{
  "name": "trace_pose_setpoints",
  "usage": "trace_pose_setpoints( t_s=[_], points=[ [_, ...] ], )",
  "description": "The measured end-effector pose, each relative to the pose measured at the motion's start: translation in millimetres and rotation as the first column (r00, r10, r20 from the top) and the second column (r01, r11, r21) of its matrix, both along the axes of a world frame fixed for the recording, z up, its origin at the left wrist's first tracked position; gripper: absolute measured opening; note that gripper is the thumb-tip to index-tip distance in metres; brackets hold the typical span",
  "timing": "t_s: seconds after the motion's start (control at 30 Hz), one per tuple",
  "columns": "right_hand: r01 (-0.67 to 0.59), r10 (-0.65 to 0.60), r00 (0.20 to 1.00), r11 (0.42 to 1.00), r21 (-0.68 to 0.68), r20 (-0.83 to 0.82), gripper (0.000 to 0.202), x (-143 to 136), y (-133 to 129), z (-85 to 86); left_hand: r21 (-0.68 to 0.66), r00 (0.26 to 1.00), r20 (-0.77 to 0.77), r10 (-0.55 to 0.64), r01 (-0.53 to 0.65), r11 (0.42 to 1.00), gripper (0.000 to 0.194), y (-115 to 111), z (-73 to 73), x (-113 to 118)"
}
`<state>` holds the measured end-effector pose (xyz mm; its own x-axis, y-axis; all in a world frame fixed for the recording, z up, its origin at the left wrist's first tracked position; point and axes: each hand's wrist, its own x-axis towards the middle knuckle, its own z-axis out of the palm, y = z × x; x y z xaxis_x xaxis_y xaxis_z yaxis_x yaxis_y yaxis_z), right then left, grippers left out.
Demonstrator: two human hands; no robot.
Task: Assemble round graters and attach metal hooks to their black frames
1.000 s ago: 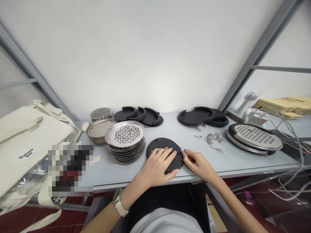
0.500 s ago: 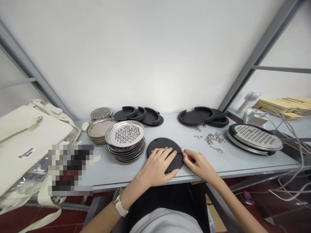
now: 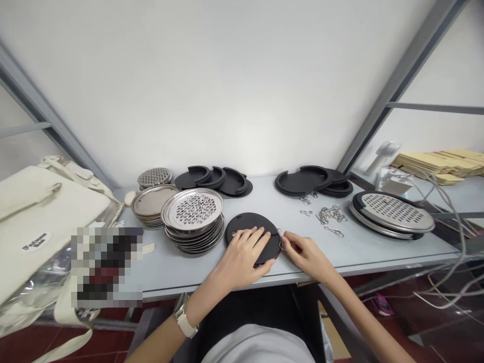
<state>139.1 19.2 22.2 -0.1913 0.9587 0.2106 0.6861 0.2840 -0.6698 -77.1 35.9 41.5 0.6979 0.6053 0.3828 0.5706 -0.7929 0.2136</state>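
A round black disc (image 3: 247, 222) lies flat near the table's front edge. My left hand (image 3: 245, 254) rests on top of it with the fingers spread, the thumb by its lower right rim. My right hand (image 3: 304, 254) pinches a small metal clip (image 3: 280, 234) against the disc's right edge. To the left stands a stack of round metal grater plates (image 3: 194, 209). Behind and to the right lies a loose pile of similar metal clips (image 3: 331, 215).
Black round holders lie by the wall at the left (image 3: 232, 181) and right (image 3: 302, 180). Plain metal discs (image 3: 156, 200) are stacked at the left, beside a cream bag (image 3: 45, 217). Grater discs in black holders (image 3: 393, 212) lie at the right, near loose cables (image 3: 459, 242).
The whole view has shifted slightly, moving the table things a little left. My hands keep nearly the same pose at the disc and clip.
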Motion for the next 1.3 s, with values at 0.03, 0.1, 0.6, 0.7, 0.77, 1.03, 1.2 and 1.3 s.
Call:
trace_pose_setpoints(
  t_s=[0.03,0.1,0.6,0.7,0.77,1.03,1.2,1.3],
  points=[
    [0.000,0.000,1.000,1.000,-0.001,0.000,0.032,-0.1,0.0,0.0,-0.001,1.000,0.002,0.000,0.000,1.000,0.054,-0.5,0.5,0.0],
    [0.001,-0.001,1.000,1.000,-0.004,0.005,0.032,-0.4,-0.2,0.0,-0.002,1.000,0.004,-0.003,0.003,1.000,0.053,-1.5,1.6,0.0],
    [-0.020,0.020,1.000,0.999,-0.024,-0.015,0.031,0.7,0.3,-0.8,0.004,1.000,-0.004,-0.031,0.031,1.000,0.053,-1.7,1.0,1.5],
    [-0.025,0.024,0.999,0.999,-0.027,-0.023,0.032,1.2,0.8,-0.7,0.004,0.999,-0.015,-0.029,0.029,1.000,0.053,-2.8,0.2,1.0],
    [-0.027,0.026,0.999,0.999,-0.031,-0.032,0.032,1.3,1.0,-0.5,0.005,0.999,-0.022,-0.029,0.029,1.000,0.054,-3.0,-0.1,0.8],
    [-0.006,0.003,0.997,0.999,-0.039,-0.083,0.030,0.9,2.1,-0.9,0.014,0.999,-0.022,-0.032,0.033,0.999,0.054,-1.5,-0.2,1.3],
    [-0.019,0.014,0.993,0.999,-0.041,-0.116,0.027,1.3,0.7,-0.3,0.017,0.999,-0.014,-0.033,0.033,0.999,0.053,-2.8,-0.2,0.8],
    [-0.022,0.018,0.994,0.999,-0.044,-0.110,0.028,1.1,-0.2,0.5,0.018,0.999,-0.017,-0.031,0.031,0.999,0.053,-2.6,0.2,0.9]
  ],
)
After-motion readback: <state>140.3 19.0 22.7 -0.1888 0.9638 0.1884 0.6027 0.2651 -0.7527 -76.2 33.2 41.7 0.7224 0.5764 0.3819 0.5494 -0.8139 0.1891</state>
